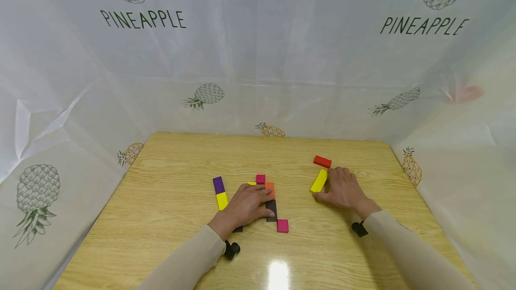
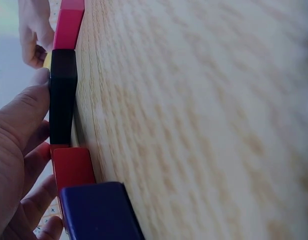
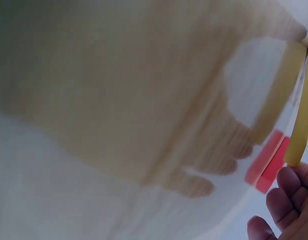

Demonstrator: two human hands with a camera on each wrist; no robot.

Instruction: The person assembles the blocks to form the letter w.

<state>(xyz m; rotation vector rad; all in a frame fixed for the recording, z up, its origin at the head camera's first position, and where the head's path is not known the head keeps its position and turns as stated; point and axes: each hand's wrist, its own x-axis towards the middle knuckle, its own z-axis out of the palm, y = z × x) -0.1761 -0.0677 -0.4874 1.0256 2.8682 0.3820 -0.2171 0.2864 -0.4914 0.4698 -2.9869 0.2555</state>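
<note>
My left hand (image 1: 247, 204) rests over a group of coloured blocks, its fingertips on an orange block (image 1: 269, 187) and its thumb touching a black block (image 1: 272, 210). The left wrist view shows that thumb against the black block (image 2: 63, 97), with a red block (image 2: 74, 167) and a dark purple block (image 2: 101, 212) closer to the camera. On the right, my right hand (image 1: 344, 189) pinches a yellow block (image 1: 319, 181) end to end between thumb and fingers. Just beyond it lies a red block (image 1: 322, 161). Part of the group is hidden under my left hand.
Pink blocks lie at the far end (image 1: 260, 178) and near end (image 1: 283, 226) of the group. A purple block (image 1: 219, 185) and a yellow block (image 1: 222, 201) line up at its left. The wooden table (image 1: 181, 155) meets white pineapple-print sheeting (image 1: 258, 57) at back and sides.
</note>
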